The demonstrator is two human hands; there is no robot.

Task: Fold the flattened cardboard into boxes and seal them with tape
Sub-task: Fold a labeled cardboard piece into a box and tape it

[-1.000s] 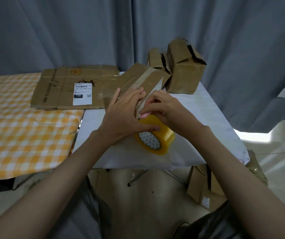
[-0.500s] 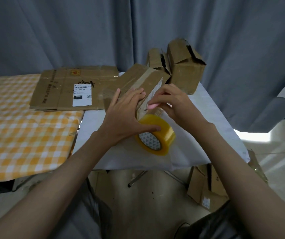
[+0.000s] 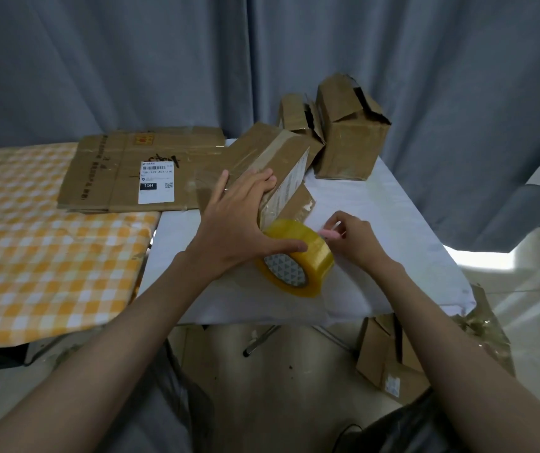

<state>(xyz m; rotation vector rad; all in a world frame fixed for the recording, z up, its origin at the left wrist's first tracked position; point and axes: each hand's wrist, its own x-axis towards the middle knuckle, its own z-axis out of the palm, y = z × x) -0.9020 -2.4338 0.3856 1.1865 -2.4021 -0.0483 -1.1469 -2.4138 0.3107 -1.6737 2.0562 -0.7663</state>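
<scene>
one cardboard box (image 3: 272, 165) lies tilted on the white table (image 3: 392, 223), just above the frame's centre, with a loose flap (image 3: 298, 204) hanging open at its near end. the left hand (image 3: 239, 220) lies flat on the near part of the box, fingers straight and spread over its top, thumb stretched out to 3 o'clock and touching the one roll of yellow packing tape (image 3: 298, 256). the roll stands on edge on the table, touching the near end of the box. the right hand (image 3: 353, 240) sits at 3 o'clock of the roll, fingers curled, pinching a small pink tool (image 3: 329, 234) whose kind i cannot tell; its tip is at the roll's upper right edge.

at 1 o'clock of the held box stand two more folded boxes: a taller one (image 3: 350, 132) with an open, torn top, and a smaller one (image 3: 299, 116) just beside it at 9 o'clock. one pile of flattened cardboard (image 3: 112, 171) with a white shipping label (image 3: 157, 182) lies at 10 o'clock of the hands, bridging the white table and the orange-and-white checked cloth (image 3: 40, 243). on the floor at 5 o'clock, under the table edge, sits one more cardboard box (image 3: 383, 358), partly hidden by the right forearm. a grey curtain (image 3: 164, 60) hangs behind everything.
</scene>
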